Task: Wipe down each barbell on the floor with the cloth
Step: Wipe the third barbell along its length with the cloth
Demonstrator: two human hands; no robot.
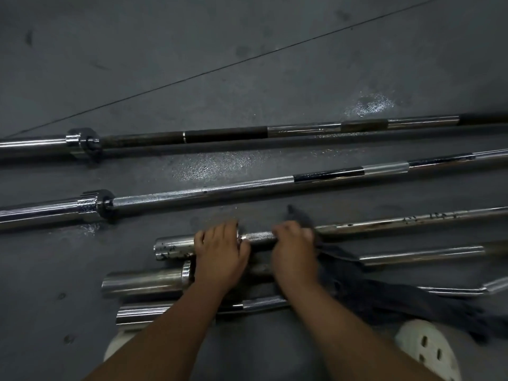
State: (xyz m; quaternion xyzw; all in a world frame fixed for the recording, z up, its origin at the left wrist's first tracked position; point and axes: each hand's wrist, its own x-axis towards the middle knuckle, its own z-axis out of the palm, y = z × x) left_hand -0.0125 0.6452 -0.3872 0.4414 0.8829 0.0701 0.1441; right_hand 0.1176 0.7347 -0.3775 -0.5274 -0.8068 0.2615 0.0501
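Clog (pixel 428 350): white, perforated, beside the right forearm
Left hand (pixel 220 251): fingers curled over the short barbell (pixel 176 246) where sleeve meets shaft
Right hand (pixel 294 246): clenched on the dark cloth (pixel 357 284), wrapped round the knurled shaft
Short barbell: on the floor (pixel 247 64), chrome sleeve speckled with dark spots, among five others

Bare left hand (pixel 220 251) gripping barbell (pixel 170 247), right hand (pixel 294 253) clutching cloth (pixel 357 287)
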